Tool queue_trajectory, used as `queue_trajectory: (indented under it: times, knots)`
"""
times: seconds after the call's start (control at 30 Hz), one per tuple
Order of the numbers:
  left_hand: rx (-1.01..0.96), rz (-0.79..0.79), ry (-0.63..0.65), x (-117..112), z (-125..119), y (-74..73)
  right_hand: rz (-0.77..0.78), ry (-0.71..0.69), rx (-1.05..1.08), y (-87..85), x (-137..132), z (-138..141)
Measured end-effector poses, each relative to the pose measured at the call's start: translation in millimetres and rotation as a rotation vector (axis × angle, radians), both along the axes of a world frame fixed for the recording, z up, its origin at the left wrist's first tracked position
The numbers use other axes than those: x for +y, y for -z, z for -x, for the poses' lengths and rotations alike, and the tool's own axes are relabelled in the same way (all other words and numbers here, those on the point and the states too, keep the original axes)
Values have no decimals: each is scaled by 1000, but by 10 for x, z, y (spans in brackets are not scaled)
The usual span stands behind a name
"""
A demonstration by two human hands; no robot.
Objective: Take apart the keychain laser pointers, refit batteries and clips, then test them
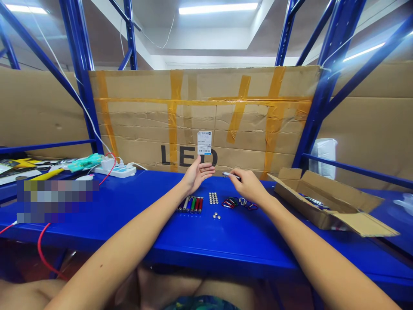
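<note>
My left hand (197, 173) hovers palm-up over the blue table (135, 206), its fingers apart and nothing in it. My right hand (247, 183) pinches a small silver cylinder (229, 175), like a mini flashlight, pointing it toward the left hand. Below the left hand lies a row of several coloured mini flashlights (190, 204). A block of small silver button cells (213, 198) sits beside them, with three loose cells (216, 216) nearer me. A heap of coloured carabiners (238, 203) lies under the right wrist.
An open cardboard box (325, 202) stands at the right. A white power strip (116, 169) with a red cable, plus tools and packets, lies at the far left. A taped cardboard wall marked LED (206, 116) with a white label closes the back. Blue rack posts flank it.
</note>
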State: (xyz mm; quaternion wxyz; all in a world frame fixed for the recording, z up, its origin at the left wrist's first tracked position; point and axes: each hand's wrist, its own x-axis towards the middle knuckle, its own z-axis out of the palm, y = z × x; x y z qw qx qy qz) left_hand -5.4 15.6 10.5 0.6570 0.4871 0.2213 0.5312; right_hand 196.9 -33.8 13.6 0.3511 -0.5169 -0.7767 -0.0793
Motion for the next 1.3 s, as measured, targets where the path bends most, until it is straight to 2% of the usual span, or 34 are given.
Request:
queue_trajectory:
  times: [0.53,0.7,0.87,0.97,1.13,1.3]
  knots:
    - [32,-30,36,26,-3,26,11,-58,26,24,46,-23]
    - [74,-48,13,10,-18,22,28,-105,82,37,59,-22]
    - [331,-273,-41,-44,-70,73,94,-241,100,64,80,-1]
    - [410,-383,-37,-53,-97,114,138,-286,105,97,112,17]
    - [511,-469,-146,21,-71,148,170,-187,108,185,226,11]
    - [744,-624,-333,99,7,199,206,-160,75,242,385,12]
